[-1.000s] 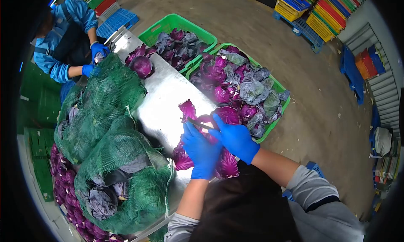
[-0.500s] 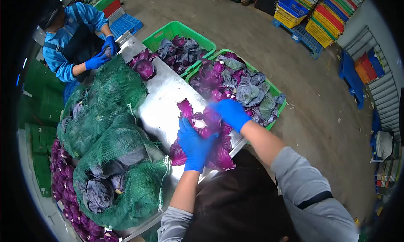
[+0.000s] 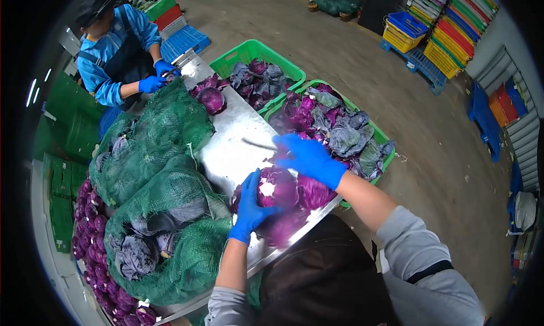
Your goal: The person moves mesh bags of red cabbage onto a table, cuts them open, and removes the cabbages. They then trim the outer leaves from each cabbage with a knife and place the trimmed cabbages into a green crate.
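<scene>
My left hand (image 3: 250,207), in a blue glove, grips a red cabbage head (image 3: 279,188) with its cut white stem facing up, held over the steel table (image 3: 226,142). My right hand (image 3: 306,158), also in a blue glove, holds a knife (image 3: 259,145) whose blade points left over the table, just above the cabbage. Loose purple leaves (image 3: 311,193) lie under and beside the cabbage at the table's near edge.
Green net sacks of cabbage (image 3: 161,195) fill the table's left side. Two green crates of trimmed leaves (image 3: 334,122) (image 3: 256,79) stand on the floor to the right. A co-worker in blue (image 3: 119,45) works at the far end. Stacked coloured crates (image 3: 447,26) line the back wall.
My left hand has turned the cabbage stem-up and lifted it clear of the leaves. My right hand has drawn back from the crate with the knife blade now out over the table.
</scene>
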`<state>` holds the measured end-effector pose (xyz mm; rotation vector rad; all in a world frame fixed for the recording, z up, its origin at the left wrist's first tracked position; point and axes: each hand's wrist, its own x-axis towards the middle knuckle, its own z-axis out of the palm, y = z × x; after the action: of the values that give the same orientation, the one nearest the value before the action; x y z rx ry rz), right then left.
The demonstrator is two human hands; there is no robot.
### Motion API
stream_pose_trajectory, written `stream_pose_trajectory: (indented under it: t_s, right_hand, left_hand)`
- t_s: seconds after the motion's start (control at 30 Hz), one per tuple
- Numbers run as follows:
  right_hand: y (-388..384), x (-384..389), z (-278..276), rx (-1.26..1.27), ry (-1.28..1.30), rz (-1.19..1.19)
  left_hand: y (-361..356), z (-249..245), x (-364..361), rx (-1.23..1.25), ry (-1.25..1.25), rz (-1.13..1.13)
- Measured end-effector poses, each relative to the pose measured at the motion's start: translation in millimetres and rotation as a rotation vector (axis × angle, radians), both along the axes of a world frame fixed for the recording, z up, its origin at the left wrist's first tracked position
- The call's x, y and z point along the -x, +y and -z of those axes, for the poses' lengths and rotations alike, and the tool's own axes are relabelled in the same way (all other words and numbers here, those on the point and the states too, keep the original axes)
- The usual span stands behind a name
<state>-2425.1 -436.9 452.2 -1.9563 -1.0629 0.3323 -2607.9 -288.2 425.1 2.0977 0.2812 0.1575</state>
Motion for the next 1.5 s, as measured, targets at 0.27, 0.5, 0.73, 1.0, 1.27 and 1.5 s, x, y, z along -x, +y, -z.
stream_pose_trajectory:
  t_s: [0.27,0.5,0.73,1.0,1.27,1.5]
  right_hand:
    - [5,32,0,0.066,0.358,-0.146]
    - [10,31,6,0.309,0.246,0.018]
    - [12,29,13,0.294,0.035,-0.024]
    - [16,19,11,0.343,-0.452,-0.144]
    - [12,25,14,0.354,-0.472,-0.150]
    - [64,-37,33,0.627,-0.091,-0.160]
  left_hand:
    - [-50,69,26,0.326,-0.176,-0.534]
    - [-79,15,25,0.064,0.137,-0.535]
    - [-20,14,-12,0.012,0.152,-0.487]
    - [19,-10,-30,0.486,0.124,-0.224]
    - [19,-10,-34,0.387,0.164,-0.252]
    - [8,20,-8,0.169,0.181,-0.251]
